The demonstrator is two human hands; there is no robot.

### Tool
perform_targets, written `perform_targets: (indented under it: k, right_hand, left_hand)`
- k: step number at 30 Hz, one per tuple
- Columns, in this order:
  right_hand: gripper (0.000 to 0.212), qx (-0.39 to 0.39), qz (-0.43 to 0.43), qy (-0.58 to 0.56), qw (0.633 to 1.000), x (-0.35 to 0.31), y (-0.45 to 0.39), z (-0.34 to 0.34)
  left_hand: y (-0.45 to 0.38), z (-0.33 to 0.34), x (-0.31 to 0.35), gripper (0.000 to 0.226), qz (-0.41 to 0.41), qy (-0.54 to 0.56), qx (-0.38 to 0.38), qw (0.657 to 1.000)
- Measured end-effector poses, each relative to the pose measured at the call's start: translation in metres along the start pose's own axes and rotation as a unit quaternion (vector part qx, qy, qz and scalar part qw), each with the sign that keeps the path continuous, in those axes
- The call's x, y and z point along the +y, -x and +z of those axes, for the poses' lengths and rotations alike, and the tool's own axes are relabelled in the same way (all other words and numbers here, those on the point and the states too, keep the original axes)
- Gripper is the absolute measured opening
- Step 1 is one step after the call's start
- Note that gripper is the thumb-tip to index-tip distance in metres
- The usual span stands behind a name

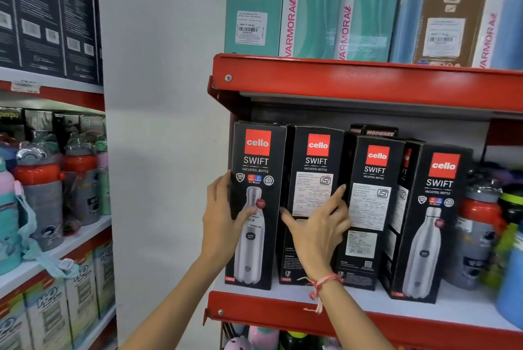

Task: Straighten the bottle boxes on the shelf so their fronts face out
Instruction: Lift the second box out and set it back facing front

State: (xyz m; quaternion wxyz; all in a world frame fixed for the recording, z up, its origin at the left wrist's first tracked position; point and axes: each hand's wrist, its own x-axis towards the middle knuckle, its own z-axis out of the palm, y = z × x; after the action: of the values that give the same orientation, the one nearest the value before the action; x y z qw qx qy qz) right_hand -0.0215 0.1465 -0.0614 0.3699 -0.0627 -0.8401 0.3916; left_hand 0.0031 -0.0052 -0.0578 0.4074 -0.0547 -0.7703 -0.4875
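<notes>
- Four black bottle boxes stand upright in a row on the red-edged shelf [353,318]; a smaller dark box [376,132] peeks out behind them.
- The first box [259,160], at the shelf's left end, shows its front with the bottle picture facing out; the left hand [223,213] grips it, fingers wrapped round its left edge and the thumb pressed on the front face.
- The second box [314,157] stands just beside the first, touching or nearly so, and shows a side with a white printed label instead of the bottle picture; the right hand [317,225] lies against it with fingers spread, the forefinger reaching into the gap at its right edge and the thumb pointing toward its left edge; the hand is open rather than closed, and whether it truly grips the box I cannot tell.
- A red and white thread band [325,283] circles the right wrist.
- The third box [373,180] also shows a label side and stands turned at an angle; the fourth box [435,208] shows its bottle front, angled slightly and set nearer the shelf's edge.
- Grey bottles with red collars [478,225] stand to the right of the row; teal and brown boxes [311,4] fill the shelf above.
</notes>
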Motion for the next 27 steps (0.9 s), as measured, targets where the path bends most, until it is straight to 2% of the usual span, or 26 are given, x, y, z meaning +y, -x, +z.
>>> perform_targets:
  k: [3,6,9,13,17,19,21,25,27]
  right_hand:
    - [0.127,-0.010,0.000,-0.085,0.996,0.008,-0.001,-0.005]
    - [0.125,-0.013,-0.041,-0.126,0.991,0.017,0.007,-0.026]
    - [0.122,-0.026,-0.065,-0.178,0.982,0.028,0.013,-0.059]
    - [0.119,-0.054,-0.112,-0.244,0.962,0.035,0.010,-0.100]
    - [0.115,-0.144,-0.103,-0.295,0.939,0.051,0.005,-0.124]
    - [0.113,-0.195,-0.109,-0.310,0.924,0.059,0.000,-0.132]
    - [0.112,-0.251,-0.123,-0.317,0.906,0.062,-0.009,-0.140]
    - [0.111,-0.370,-0.128,-0.298,0.871,0.057,-0.035,-0.151]
    - [0.097,-0.408,-0.124,-0.301,0.853,0.051,-0.046,-0.154]
  left_hand:
    - [0.005,0.000,0.006,0.076,0.033,-0.029,0.029,0.999]
    - [0.010,-0.002,0.017,0.060,0.075,-0.026,0.042,0.996]
    - [0.014,0.002,0.032,0.047,0.092,0.020,-0.052,0.994]
    - [0.021,0.016,0.053,0.069,0.033,0.085,-0.187,0.978]
    - [0.027,0.022,0.070,0.057,-0.004,0.184,-0.309,0.933]
    - [0.033,0.018,0.076,0.055,-0.013,0.205,-0.343,0.916]
    - [0.038,0.015,0.082,0.058,-0.007,0.205,-0.342,0.917]
    - [0.043,0.020,0.090,0.065,-0.006,0.202,-0.286,0.937]
    - [0.042,0.023,0.092,0.071,0.007,0.179,-0.267,0.947]
